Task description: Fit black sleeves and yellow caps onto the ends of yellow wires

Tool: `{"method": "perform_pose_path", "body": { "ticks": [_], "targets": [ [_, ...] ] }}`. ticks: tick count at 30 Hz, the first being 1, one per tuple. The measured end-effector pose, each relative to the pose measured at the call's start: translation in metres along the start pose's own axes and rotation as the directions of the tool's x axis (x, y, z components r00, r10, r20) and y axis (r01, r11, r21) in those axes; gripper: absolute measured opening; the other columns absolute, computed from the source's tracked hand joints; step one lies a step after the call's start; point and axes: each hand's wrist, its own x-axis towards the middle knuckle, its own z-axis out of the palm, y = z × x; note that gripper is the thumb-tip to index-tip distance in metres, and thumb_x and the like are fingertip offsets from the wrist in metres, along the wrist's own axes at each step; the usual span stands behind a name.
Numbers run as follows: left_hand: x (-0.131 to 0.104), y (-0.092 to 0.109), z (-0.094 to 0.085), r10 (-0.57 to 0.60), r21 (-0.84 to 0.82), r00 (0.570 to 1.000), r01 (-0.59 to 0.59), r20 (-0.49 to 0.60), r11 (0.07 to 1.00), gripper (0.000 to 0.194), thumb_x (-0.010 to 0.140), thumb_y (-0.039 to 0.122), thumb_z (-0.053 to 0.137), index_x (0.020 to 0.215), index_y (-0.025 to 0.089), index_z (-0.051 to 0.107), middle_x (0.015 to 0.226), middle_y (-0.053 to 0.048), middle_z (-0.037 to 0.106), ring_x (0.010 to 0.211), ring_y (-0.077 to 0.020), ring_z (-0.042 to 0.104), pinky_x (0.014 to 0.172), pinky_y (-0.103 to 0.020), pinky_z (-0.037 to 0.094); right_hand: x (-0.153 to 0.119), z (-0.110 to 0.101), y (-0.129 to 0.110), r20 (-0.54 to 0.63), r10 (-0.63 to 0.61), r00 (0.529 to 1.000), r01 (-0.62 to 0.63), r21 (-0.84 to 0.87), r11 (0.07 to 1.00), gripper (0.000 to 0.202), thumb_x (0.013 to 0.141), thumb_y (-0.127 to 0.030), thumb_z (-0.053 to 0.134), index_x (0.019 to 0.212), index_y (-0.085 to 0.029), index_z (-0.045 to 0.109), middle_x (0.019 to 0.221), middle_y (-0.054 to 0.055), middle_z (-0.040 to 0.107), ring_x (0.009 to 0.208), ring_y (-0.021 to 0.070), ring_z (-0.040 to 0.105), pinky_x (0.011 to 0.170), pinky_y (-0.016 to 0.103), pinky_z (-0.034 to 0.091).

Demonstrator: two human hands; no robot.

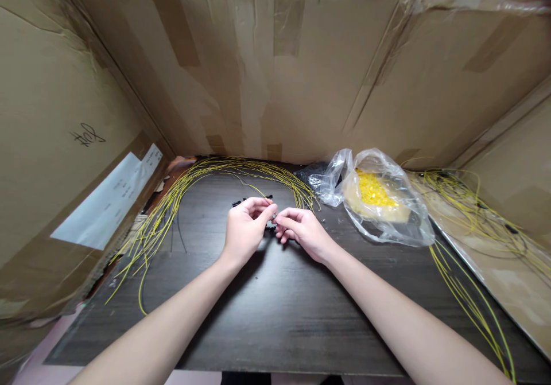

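Note:
Near the middle of the dark table, my left hand point(246, 227) pinches the end of a yellow wire point(257, 189) between thumb and forefinger. Close beside it on the right, my right hand point(303, 230) has thumb and forefinger pressed together at a tiny item too small to make out. The fingertips of both hands nearly meet. Small black parts point(236, 203) lie just behind my left hand, and more dark pieces show partly between the hands. A large bundle of yellow and black wires point(172, 193) arcs behind and to the left of my hands.
An open clear plastic bag point(419, 224) of small yellow pieces point(373, 189) stands right of my hands, beside a bag of black pieces point(316, 174). More yellow wires point(465, 193) lie on cardboard at the right. Cardboard walls point(258, 75) enclose the table point(284, 322) behind and at both sides.

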Motion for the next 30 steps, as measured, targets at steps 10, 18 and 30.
{"method": "perform_pose_path", "body": {
  "ticks": [10, 18, 30],
  "targets": [
    [0.002, 0.018, -0.020, 0.553, 0.549, 0.817, -0.541, 0.165, 0.637, 0.013, 0.087, 0.030, 0.061, 0.087, 0.019, 0.069, 0.081, -0.004, 0.067, 0.077, -0.0187, 0.057, 0.077, -0.034, 0.043, -0.003, -0.002, 0.001, -0.012, -0.168, 0.986, 0.151, -0.380, 0.913, 0.015, 0.080, -0.028, 0.061, 0.071, -0.016, 0.062, 0.061, -0.001, 0.058, 0.051, 0.0098, 0.052, 0.050, 0.022, 0.043],
    [0.011, 0.012, -0.028, 0.375, 0.486, 0.691, -0.711, 0.618, 0.508, 0.015, 0.090, 0.018, 0.052, 0.084, 0.018, 0.066, 0.082, -0.004, 0.067, 0.082, -0.0187, 0.058, 0.080, -0.036, 0.038, -0.002, -0.006, 0.005, -0.002, -0.203, 0.979, 0.180, -0.446, 0.876, 0.016, 0.081, -0.029, 0.059, 0.071, -0.017, 0.061, 0.063, -0.001, 0.057, 0.050, 0.0092, 0.050, 0.049, 0.021, 0.040],
    [0.012, 0.007, -0.028, 0.293, 0.522, 0.756, -0.628, 0.586, 0.577, 0.011, 0.087, 0.016, 0.052, 0.081, 0.018, 0.061, 0.080, -0.003, 0.065, 0.071, -0.0171, 0.057, 0.069, -0.031, 0.040, -0.005, -0.006, -0.002, 0.036, -0.318, 0.947, 0.276, -0.597, 0.753, 0.014, 0.083, -0.027, 0.059, 0.074, -0.017, 0.062, 0.071, 0.001, 0.062, 0.064, 0.0133, 0.055, 0.061, 0.024, 0.043]
  ]
}}
